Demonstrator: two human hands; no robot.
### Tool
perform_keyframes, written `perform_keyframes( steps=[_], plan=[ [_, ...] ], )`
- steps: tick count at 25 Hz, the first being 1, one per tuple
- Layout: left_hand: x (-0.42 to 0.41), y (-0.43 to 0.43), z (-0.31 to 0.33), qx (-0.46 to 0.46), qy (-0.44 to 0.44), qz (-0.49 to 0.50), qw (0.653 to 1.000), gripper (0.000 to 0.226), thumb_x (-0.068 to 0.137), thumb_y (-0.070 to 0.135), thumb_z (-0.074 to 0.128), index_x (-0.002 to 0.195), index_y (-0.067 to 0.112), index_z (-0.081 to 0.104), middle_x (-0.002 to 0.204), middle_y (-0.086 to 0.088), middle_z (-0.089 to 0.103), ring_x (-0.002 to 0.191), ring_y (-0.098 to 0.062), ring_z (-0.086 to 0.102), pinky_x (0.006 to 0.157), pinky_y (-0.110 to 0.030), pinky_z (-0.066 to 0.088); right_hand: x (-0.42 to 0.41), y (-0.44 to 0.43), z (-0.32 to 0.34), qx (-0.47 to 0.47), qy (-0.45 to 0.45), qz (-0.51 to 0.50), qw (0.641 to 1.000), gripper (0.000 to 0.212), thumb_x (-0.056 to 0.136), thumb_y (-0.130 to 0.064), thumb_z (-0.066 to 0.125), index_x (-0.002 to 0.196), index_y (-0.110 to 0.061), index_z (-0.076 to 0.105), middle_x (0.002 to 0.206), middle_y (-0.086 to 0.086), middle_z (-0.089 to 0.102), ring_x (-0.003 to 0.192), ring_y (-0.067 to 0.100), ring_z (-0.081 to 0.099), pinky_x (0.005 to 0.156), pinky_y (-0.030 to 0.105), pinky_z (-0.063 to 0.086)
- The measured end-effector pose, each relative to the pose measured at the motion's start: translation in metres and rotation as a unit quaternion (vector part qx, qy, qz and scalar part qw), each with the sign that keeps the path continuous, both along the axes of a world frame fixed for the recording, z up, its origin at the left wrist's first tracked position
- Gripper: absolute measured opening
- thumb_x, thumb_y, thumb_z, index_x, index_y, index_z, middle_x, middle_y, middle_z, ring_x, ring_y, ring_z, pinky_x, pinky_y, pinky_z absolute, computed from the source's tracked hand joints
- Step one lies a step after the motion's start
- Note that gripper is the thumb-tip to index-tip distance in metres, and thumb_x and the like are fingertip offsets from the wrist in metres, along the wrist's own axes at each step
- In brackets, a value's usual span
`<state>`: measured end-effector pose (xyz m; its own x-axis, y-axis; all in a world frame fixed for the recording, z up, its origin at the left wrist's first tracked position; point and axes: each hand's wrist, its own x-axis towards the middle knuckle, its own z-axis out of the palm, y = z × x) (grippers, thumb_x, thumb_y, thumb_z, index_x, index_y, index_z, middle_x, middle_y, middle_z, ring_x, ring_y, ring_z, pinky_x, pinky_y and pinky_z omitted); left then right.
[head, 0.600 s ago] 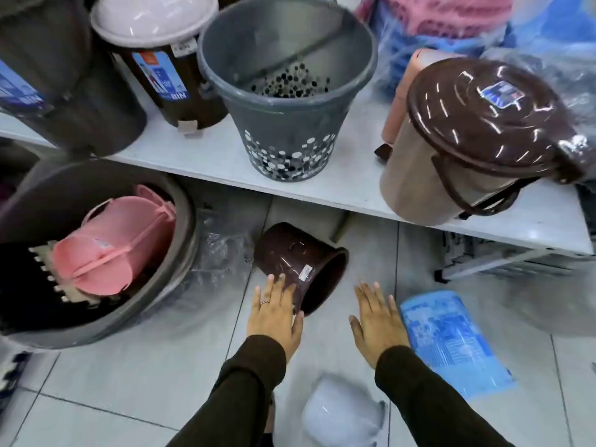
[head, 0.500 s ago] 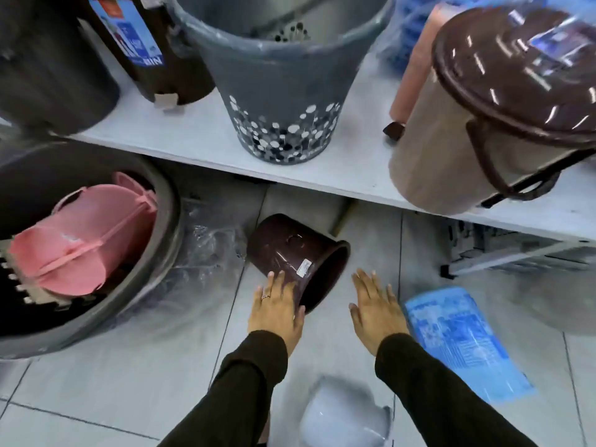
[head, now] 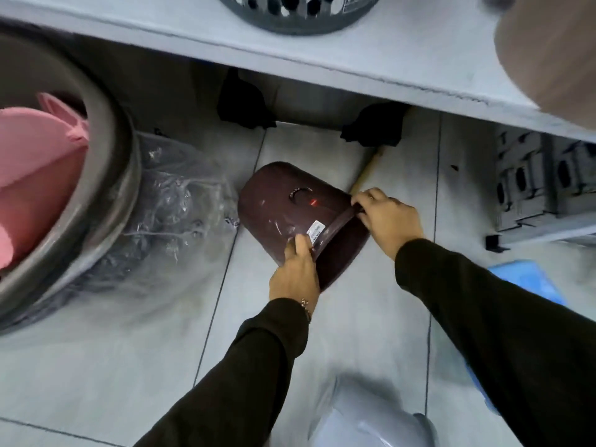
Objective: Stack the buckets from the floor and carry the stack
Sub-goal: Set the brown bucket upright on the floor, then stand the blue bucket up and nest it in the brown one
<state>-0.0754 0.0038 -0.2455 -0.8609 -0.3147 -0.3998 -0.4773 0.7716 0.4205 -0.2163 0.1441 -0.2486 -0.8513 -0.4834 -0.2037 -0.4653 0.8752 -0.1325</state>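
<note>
Left hand (head: 295,272) pinches the near rim of the brown bucket (head: 283,208), thumb outside, fingers curled in; right hand (head: 388,217) clamps the far rim. Bucket lies on its side on the floor tiles (head: 113,366), just off the shelf edge (head: 322,64) — glossy dark plastic, white label by the rim. Probably light, stiff, a bit slick — rim is the best hold.

brown bucket (head: 283,204) | white sticker (head: 315,230) at rim, just beside left hand (head: 295,279) – print too small to read | embossed mark on wall – illegible | no other text readable
</note>
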Motion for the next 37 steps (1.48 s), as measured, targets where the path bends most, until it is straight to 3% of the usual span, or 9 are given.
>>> perform_keyframes(
  steps=[4, 7, 10, 13, 17, 21, 24, 27, 37],
  plan=[
    [-0.012, -0.039, 0.027, 0.029, 0.043, 0.038, 0.998, 0.040, 0.090, 0.013, 0.041, 0.130, 0.015, 0.036, 0.112, -0.018, 0.064, 0.090, -0.046, 0.064, 0.078, -0.047, 0.052, -0.023, -0.030, 0.037, -0.030, 0.053, 0.058, 0.996, 0.032, 0.102, -0.036, 0.048, 0.133, -0.033, 0.054, 0.123, -0.002, 0.061, 0.090, 0.030, 0.070, 0.076, 0.043, 0.059],
    [-0.016, -0.057, 0.033, 0.104, 0.009, 0.116, 0.988, 0.036, 0.084, 0.013, 0.046, 0.119, 0.016, 0.041, 0.100, -0.016, 0.070, 0.092, -0.043, 0.065, 0.077, -0.040, 0.052, -0.032, -0.041, 0.049, -0.030, -0.010, 0.039, 0.999, 0.051, 0.099, -0.024, 0.053, 0.149, -0.030, 0.042, 0.148, -0.001, 0.051, 0.116, 0.031, 0.064, 0.093, 0.046, 0.055],
    [-0.010, -0.071, 0.016, 0.194, -0.050, 0.218, 0.955, 0.033, 0.076, 0.016, 0.052, 0.109, 0.018, 0.047, 0.098, -0.016, 0.071, 0.088, -0.041, 0.068, 0.078, -0.035, 0.054, -0.015, -0.021, 0.035, 0.039, -0.081, -0.060, 0.994, 0.077, 0.093, -0.012, 0.061, 0.159, -0.023, 0.021, 0.167, 0.006, 0.022, 0.145, 0.032, 0.039, 0.114, 0.051, 0.042],
    [-0.001, -0.086, -0.006, 0.256, -0.072, 0.319, 0.910, 0.033, 0.072, 0.024, 0.051, 0.104, 0.024, 0.042, 0.107, -0.018, 0.071, 0.085, -0.041, 0.072, 0.077, -0.046, 0.061, 0.021, 0.007, 0.013, 0.001, -0.178, -0.166, 0.970, 0.076, 0.093, -0.012, 0.059, 0.157, -0.023, 0.019, 0.163, 0.006, 0.026, 0.129, 0.033, 0.054, 0.107, 0.050, 0.049],
    [0.006, -0.097, -0.012, 0.305, -0.093, 0.366, 0.874, 0.030, 0.093, 0.018, 0.047, 0.121, 0.022, 0.037, 0.111, -0.015, 0.070, 0.073, -0.033, 0.072, 0.056, -0.030, 0.052, 0.054, 0.014, -0.006, -0.063, -0.196, -0.168, 0.964, 0.071, 0.101, -0.021, 0.048, 0.161, -0.025, 0.009, 0.170, -0.001, 0.012, 0.119, 0.029, 0.064, 0.103, 0.042, 0.054],
    [0.008, -0.092, -0.007, 0.126, -0.059, 0.233, 0.962, 0.057, 0.094, 0.024, 0.050, 0.146, 0.016, 0.028, 0.145, -0.016, 0.050, 0.122, -0.041, 0.056, 0.100, -0.046, 0.047, 0.055, 0.016, 0.004, -0.040, -0.191, -0.161, 0.967, 0.072, 0.104, -0.028, 0.045, 0.162, -0.023, 0.003, 0.172, -0.003, 0.001, 0.155, 0.029, 0.021, 0.123, 0.049, 0.029],
    [0.006, -0.070, 0.025, -0.045, 0.004, 0.063, 0.997, 0.073, 0.092, 0.033, 0.052, 0.154, 0.017, 0.018, 0.165, -0.009, 0.017, 0.150, -0.032, 0.024, 0.123, -0.051, 0.012, 0.056, 0.044, 0.030, 0.010, -0.141, -0.136, 0.981, 0.072, 0.105, -0.036, 0.040, 0.162, -0.018, 0.000, 0.172, 0.000, -0.006, 0.158, 0.026, -0.001, 0.127, 0.049, 0.013],
    [0.005, -0.033, 0.051, -0.102, 0.053, -0.068, 0.991, 0.085, 0.086, 0.042, 0.058, 0.155, 0.020, 0.014, 0.167, -0.005, 0.003, 0.155, -0.026, 0.002, 0.122, -0.048, -0.009, 0.068, 0.089, 0.042, 0.049, -0.138, -0.126, 0.981, 0.073, 0.104, -0.038, 0.040, 0.162, -0.017, 0.001, 0.171, 0.001, -0.007, 0.158, 0.026, -0.003, 0.128, 0.048, 0.010],
    [0.069, 0.225, 0.042, -0.029, -0.022, -0.167, 0.985, 0.080, 0.086, 0.050, 0.053, 0.153, 0.026, 0.019, 0.166, 0.001, 0.010, 0.155, -0.021, 0.003, 0.125, -0.047, -0.003, 0.144, 0.372, 0.047, 0.152, -0.205, -0.193, 0.948, 0.073, 0.101, -0.023, 0.042, 0.162, -0.018, 0.002, 0.172, -0.001, -0.005, 0.158, 0.024, 0.001, 0.126, 0.051, 0.010]
  ],
)
